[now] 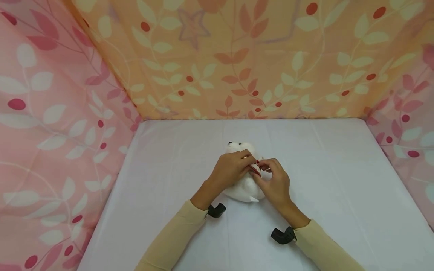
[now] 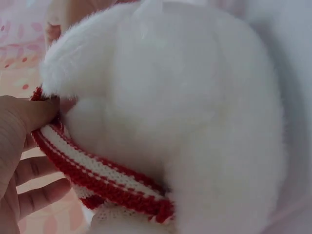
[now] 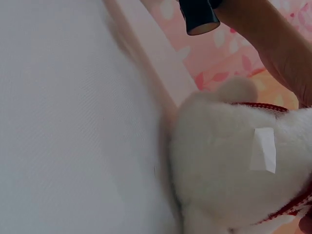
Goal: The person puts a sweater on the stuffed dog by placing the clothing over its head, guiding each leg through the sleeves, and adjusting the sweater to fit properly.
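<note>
A white plush toy [image 1: 242, 192] lies on the table, its head with small black dots toward the far side. Round its body runs a red-and-white knitted sweater [image 2: 102, 173], with striped trim. My left hand [image 1: 232, 167] is over the toy's left side; in the left wrist view its thumb and fingers pinch the trim. Across from it, my right hand [image 1: 276, 184] pinches the red edge on the toy's right side. In the right wrist view a white tag [image 3: 264, 150] sticks out of the fur, and only a bit of the right fingers shows. Both hands hide much of the sweater.
A white cloth covers the table [image 1: 162, 165]. Floral fabric stands behind it as an orange wall [image 1: 220, 75], with pink panels [image 1: 61, 131] on both sides. Black wrist mounts [image 1: 284, 235] sit under both forearms, close above the table.
</note>
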The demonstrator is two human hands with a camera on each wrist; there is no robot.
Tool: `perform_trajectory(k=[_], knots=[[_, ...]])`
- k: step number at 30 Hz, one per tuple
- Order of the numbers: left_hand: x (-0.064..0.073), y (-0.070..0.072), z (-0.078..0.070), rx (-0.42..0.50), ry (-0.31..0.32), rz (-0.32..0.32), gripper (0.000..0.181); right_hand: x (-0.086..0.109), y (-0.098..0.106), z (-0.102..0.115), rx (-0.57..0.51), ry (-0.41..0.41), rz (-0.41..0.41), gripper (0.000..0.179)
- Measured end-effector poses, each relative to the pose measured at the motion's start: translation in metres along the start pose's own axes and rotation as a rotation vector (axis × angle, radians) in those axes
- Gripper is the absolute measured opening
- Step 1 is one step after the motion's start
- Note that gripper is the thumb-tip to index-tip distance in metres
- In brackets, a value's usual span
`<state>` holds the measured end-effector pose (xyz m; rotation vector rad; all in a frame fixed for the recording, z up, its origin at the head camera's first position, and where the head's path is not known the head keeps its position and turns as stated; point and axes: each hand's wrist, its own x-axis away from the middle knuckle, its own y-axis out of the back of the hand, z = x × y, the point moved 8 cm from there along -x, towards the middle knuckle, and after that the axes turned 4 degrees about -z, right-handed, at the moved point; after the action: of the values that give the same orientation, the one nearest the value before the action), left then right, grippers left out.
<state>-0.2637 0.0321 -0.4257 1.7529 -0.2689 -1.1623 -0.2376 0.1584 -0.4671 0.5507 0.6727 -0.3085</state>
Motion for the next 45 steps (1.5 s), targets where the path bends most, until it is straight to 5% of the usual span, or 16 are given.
perform_trajectory(k=[6,11,17,24,32,37,41,45], knots=[[0.001,-0.002,-0.009,-0.023,-0.068,-0.005,0.011,-0.002,-0.004,-0.001,-0.050,-0.013,-0.046,0.023],[0.002,0.001,-0.006,-0.004,-0.008,-0.039,0.013,-0.003,-0.007,-0.001,-0.077,-0.014,-0.068,0.022],[0.006,0.005,0.003,0.018,0.057,-0.075,0.017,0.002,-0.011,0.005,-0.139,0.109,0.011,0.040],[0.006,0.002,-0.007,0.006,-0.104,-0.049,0.016,0.000,-0.006,0.001,-0.113,0.124,-0.024,0.032],[0.011,0.000,-0.014,0.025,-0.164,-0.032,0.016,-0.001,-0.008,0.000,0.018,0.149,-0.066,0.024],[0.016,-0.002,-0.011,0.044,-0.104,-0.022,0.017,0.000,-0.010,0.008,0.169,0.290,-0.063,0.019],[0.018,0.000,-0.001,0.098,-0.018,-0.053,0.020,-0.002,-0.010,0.018,0.185,0.409,0.008,0.028],[0.020,0.004,0.005,0.160,0.013,-0.080,0.017,-0.005,-0.011,0.023,0.209,0.441,0.067,0.033]])
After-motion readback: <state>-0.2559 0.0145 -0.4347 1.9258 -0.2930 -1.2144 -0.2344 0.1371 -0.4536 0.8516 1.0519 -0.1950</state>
